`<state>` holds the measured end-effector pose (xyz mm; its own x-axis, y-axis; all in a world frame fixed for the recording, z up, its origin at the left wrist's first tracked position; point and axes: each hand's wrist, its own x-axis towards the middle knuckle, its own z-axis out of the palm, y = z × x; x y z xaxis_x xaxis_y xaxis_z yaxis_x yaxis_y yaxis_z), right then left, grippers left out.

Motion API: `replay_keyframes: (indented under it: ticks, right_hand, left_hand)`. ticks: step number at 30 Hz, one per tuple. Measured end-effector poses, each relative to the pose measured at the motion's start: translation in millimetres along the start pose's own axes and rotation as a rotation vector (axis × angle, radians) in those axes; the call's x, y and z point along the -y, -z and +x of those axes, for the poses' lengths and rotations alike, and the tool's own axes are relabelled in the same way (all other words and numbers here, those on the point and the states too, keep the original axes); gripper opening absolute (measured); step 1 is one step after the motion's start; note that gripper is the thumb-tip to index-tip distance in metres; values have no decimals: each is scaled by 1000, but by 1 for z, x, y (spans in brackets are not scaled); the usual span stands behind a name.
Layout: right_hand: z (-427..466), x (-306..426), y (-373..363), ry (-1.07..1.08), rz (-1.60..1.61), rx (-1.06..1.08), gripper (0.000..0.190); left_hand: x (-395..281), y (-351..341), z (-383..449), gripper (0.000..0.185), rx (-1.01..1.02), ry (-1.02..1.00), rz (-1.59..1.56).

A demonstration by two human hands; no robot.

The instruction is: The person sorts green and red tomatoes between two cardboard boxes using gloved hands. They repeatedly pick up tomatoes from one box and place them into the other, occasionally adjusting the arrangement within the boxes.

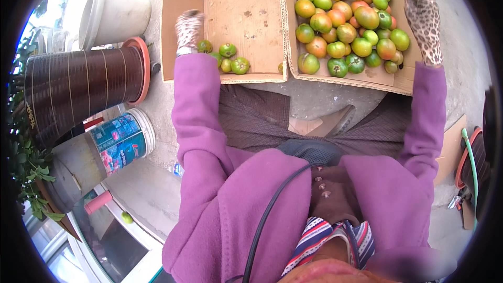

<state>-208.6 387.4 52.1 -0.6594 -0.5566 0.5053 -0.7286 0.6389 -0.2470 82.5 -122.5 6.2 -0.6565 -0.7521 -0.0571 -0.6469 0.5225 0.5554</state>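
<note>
My left hand (189,31), in a spotted glove and blurred, is over the left side of a shallow cardboard box (247,19). Just below it, several green tomatoes (239,65) lie in that box's near left corner. What the left fingers hold, if anything, is not clear. Beside it stands a second cardboard box (346,82), with many green and reddish tomatoes (346,32) in it. My right hand (423,19), in a leopard-print glove, is at this box's right wall, its fingers reaching toward the far end. Whether they grip the wall cannot be made out.
Left of the boxes are a white bucket (118,17), a brown ribbed planter (86,86) and a printed paint pail (122,139), all tipped sideways in view. One green tomato (127,217) lies on a white frame (137,226). A green hose (470,165) is at right.
</note>
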Motion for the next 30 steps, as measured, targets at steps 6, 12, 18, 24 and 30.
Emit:
replay_keyframes:
  ticks: [6, 12, 18, 24, 30]
  right_hand:
    - [10, 28, -22, -66, 280, -57, 41]
    - [3, 41, -27, -13, 385, -30, 34]
    - [1, 68, -24, 75, 369, 8, 35]
    - [-2, 136, -7, 265, 426, 100, 51]
    - [-5, 138, -15, 325, 493, 22, 48]
  left_hand:
    - [-60, -75, -41, 33, 705, -186, 950]
    - [-54, -72, -48, 39, 875, -159, 1037]
    - [-90, -48, -34, 50, 608, 99, 209]
    - [-174, -56, -52, 65, 1033, -247, -1364]
    - [-216, -98, -95, 46, 971, 17, -1324]
